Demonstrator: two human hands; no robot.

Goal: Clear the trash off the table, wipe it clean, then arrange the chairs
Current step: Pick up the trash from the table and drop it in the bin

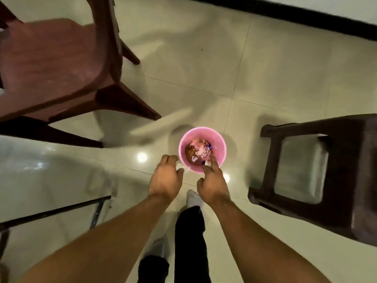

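Floor: pale glossy tiles [275, 68] all round, lamp glare bouncing off them, and a black skirting strip [285, 15] far ahead of both hands.
Bin: pink bin [221, 139] right under my right fingertips, upright on the tiles, just ahead and right of my left knuckles.
Trash: crumpled wrappers [199, 149], brown, white and purple, heaped inside the bin below my reaching fingers.
Right hand [213, 184]: over the bin's near rim, fingers stretched straight, thumb spread wide. One small wrapper sits at the fingertips, and I can't tell whether I touch it.
Left hand [165, 179]: just beside the right, short of the rim, fingers curled in, pinching a white scrap [182, 167] against the thumb.
Foot: white sock [193, 199] and black trouser leg, between and beneath my two wrists.
Table: glass table [40, 170] with a dark metal frame, off to the left of my left forearm.
Chairs: red-brown chair [51, 64] far ahead-left of my left hand; dark brown stool [346, 160] well out to the right of my right hand.
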